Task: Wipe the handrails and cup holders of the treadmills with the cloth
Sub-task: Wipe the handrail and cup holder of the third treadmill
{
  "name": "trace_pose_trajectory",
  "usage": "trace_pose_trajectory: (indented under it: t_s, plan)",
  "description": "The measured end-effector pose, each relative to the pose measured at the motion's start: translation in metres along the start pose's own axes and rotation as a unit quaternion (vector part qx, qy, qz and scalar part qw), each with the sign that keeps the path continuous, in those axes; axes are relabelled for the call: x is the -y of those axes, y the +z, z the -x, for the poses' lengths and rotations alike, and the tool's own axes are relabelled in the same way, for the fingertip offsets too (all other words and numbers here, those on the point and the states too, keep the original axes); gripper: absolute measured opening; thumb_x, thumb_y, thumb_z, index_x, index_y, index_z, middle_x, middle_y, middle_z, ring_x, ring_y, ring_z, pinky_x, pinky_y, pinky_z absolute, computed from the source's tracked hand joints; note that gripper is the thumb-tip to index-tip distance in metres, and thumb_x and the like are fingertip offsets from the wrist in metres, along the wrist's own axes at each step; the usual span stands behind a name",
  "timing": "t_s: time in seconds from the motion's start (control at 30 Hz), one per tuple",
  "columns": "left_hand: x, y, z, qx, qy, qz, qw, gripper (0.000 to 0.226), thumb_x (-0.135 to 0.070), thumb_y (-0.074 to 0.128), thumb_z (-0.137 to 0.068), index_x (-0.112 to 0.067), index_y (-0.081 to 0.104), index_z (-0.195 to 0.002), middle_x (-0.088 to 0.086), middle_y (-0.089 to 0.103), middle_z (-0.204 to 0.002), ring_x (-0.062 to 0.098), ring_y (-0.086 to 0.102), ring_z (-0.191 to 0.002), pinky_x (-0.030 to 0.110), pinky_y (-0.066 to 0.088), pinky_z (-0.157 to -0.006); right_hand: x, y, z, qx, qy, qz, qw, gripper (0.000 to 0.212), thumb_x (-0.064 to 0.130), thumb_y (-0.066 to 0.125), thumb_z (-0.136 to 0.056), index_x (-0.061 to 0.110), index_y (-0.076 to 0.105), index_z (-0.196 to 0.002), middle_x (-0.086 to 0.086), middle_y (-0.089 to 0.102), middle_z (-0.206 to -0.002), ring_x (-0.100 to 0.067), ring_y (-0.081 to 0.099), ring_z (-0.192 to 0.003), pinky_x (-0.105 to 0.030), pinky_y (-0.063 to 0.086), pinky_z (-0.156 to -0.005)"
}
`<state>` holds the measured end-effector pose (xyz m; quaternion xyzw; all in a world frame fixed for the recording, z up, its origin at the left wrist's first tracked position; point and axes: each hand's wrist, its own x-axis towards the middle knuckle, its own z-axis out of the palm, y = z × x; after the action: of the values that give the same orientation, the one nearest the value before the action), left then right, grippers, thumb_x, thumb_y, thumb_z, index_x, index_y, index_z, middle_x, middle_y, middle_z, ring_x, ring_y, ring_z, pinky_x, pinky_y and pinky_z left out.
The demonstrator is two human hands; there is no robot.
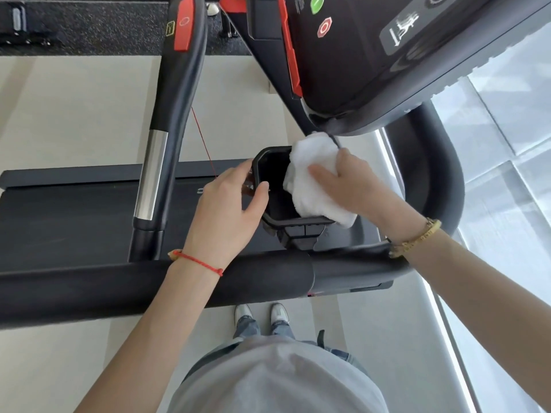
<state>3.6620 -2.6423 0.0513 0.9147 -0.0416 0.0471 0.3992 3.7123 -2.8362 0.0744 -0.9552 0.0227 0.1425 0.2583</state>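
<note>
Head view, looking down past a grey shirt [277,380] and two shoes [262,314] on pale floor [59,368]. Black cup holder [269,171] at centre, under the console [372,55] corner, with its rim open toward the camera. White cloth [313,177] bunched over the holder's right rim, part of it dipping inside, part hanging past the near-right corner. Right hand [348,183] pressing down on the cloth, fingers curled round its folds, gripping it; gold bracelet [414,238] on that wrist. Left hand [226,210] clasping the holder's left wall, thumb hooked over the rim, fingers wrapped round the outside; red string [198,262] at the wrist. Both forearms crossing above the near handrail [89,290], a thick black bar running across. Upright grip [155,174] with a chrome band to the left, red pad higher up. Belt [74,219] beneath. Green and red buttons on the console face.
</note>
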Motion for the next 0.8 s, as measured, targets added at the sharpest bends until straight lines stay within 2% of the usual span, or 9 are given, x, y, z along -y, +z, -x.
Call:
trace_pose_trajectory:
  t_s: [0.07,0.13,0.23,0.3,0.43,0.53,0.67,0.73,0.8]
  plan:
    - [0.000,-0.001,0.000,0.001,-0.002,0.000,1.000,0.035,-0.029,0.053,-0.097,-0.025,0.058,-0.132,-0.006,0.068,-0.101,0.006,0.063,-0.090,0.025,0.052,-0.086,0.004,-0.002,-0.003,-0.001,-0.009,-0.012,1.000,0.046,0.039,0.041,-0.102,-0.004,0.046,-0.119,-0.008,0.053,-0.097,-0.025,0.057,-0.096,-0.025,0.032,-0.073]
    - [-0.001,0.000,0.000,0.002,-0.004,0.004,1.000,0.035,-0.028,0.053,-0.097,-0.024,0.058,-0.132,-0.005,0.068,-0.101,0.008,0.064,-0.090,0.029,0.053,-0.088,0.001,-0.002,0.005,0.005,-0.005,-0.027,1.000,0.041,0.039,0.044,-0.100,0.002,0.044,-0.116,-0.006,0.050,-0.094,-0.024,0.051,-0.087,-0.027,0.033,-0.073]
    - [-0.002,0.000,-0.001,0.000,-0.012,0.009,1.000,0.036,-0.028,0.054,-0.097,-0.023,0.058,-0.132,-0.002,0.068,-0.102,0.014,0.065,-0.093,0.039,0.053,-0.091,-0.009,0.001,0.023,0.029,0.014,-0.033,0.999,0.032,0.039,0.046,-0.100,0.007,0.040,-0.103,-0.001,0.044,-0.077,-0.020,0.043,-0.071,-0.029,0.032,-0.069]
    - [-0.002,0.000,0.000,0.000,-0.015,0.007,1.000,0.035,-0.029,0.053,-0.097,-0.023,0.059,-0.131,-0.002,0.068,-0.102,0.016,0.065,-0.094,0.042,0.054,-0.090,-0.010,0.002,0.026,0.041,0.018,-0.029,0.999,0.031,0.037,0.046,-0.100,0.006,0.043,-0.098,-0.003,0.045,-0.075,-0.022,0.044,-0.071,-0.031,0.034,-0.069]
    - [-0.002,-0.001,-0.001,0.005,-0.014,0.001,1.000,0.036,-0.030,0.053,-0.097,-0.024,0.058,-0.132,-0.003,0.068,-0.104,0.013,0.065,-0.096,0.041,0.055,-0.089,0.003,-0.001,0.005,0.010,-0.007,0.000,1.000,0.031,0.027,0.047,-0.100,-0.002,0.049,-0.111,-0.010,0.047,-0.087,-0.025,0.045,-0.079,-0.031,0.033,-0.070]
    - [-0.001,0.000,0.000,0.001,-0.017,0.001,1.000,0.036,-0.030,0.053,-0.097,-0.024,0.057,-0.133,-0.004,0.068,-0.104,0.012,0.065,-0.095,0.041,0.055,-0.090,0.008,0.001,-0.008,-0.031,-0.024,0.010,0.999,0.034,0.023,0.046,-0.100,-0.003,0.045,-0.121,-0.010,0.046,-0.093,-0.024,0.043,-0.082,-0.031,0.033,-0.072]
    - [-0.002,0.000,0.001,-0.008,-0.015,0.007,1.000,0.036,-0.030,0.054,-0.097,-0.024,0.058,-0.132,-0.004,0.068,-0.104,0.013,0.066,-0.093,0.042,0.055,-0.090,0.001,0.007,-0.002,-0.044,-0.055,0.028,0.997,0.038,0.026,0.046,-0.101,-0.002,0.037,-0.126,-0.014,0.051,-0.105,-0.028,0.049,-0.089,-0.032,0.034,-0.073]
    - [-0.002,0.000,0.000,-0.010,-0.015,0.004,1.000,0.036,-0.030,0.054,-0.096,-0.025,0.059,-0.131,-0.004,0.069,-0.102,0.013,0.066,-0.092,0.041,0.055,-0.089,0.001,0.008,0.002,-0.059,-0.100,0.078,0.990,0.040,0.025,0.046,-0.101,-0.002,0.035,-0.129,-0.018,0.050,-0.119,-0.033,0.054,-0.101,-0.030,0.034,-0.074]
    - [-0.002,0.001,0.000,-0.011,-0.014,0.001,1.000,0.036,-0.030,0.054,-0.096,-0.025,0.059,-0.131,-0.004,0.069,-0.101,0.012,0.066,-0.092,0.040,0.055,-0.088,0.004,0.006,0.000,-0.088,-0.174,0.182,0.964,0.043,0.025,0.045,-0.101,-0.002,0.035,-0.132,-0.017,0.047,-0.127,-0.032,0.053,-0.111,-0.026,0.033,-0.075]
